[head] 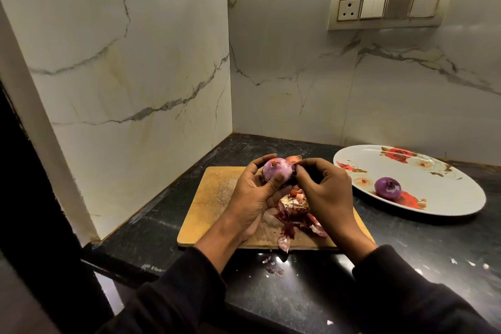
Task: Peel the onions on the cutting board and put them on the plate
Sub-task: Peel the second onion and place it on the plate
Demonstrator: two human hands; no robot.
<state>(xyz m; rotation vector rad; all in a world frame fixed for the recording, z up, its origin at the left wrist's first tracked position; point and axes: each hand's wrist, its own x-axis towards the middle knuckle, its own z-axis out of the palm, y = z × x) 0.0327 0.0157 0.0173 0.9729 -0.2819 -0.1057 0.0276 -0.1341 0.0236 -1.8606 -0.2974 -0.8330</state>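
Onions: one in hand [276, 173], one plated [387, 188].

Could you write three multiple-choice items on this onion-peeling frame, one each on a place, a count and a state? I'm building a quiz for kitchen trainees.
1. Where do the loose onion skins lie?
A. on the cutting board
B. on the plate
C. in a bowl

2. How many onions are on the floral plate?
A. none
B. one
C. three

3. What is the onion in the hands like?
A. sliced
B. fully skinned-over
C. mostly peeled

Answers:
1 A, the skins are piled on the board.
2 B, a single peeled onion sits there.
3 C, the left hand holds it showing purple flesh while the right hand pinches at its edge.
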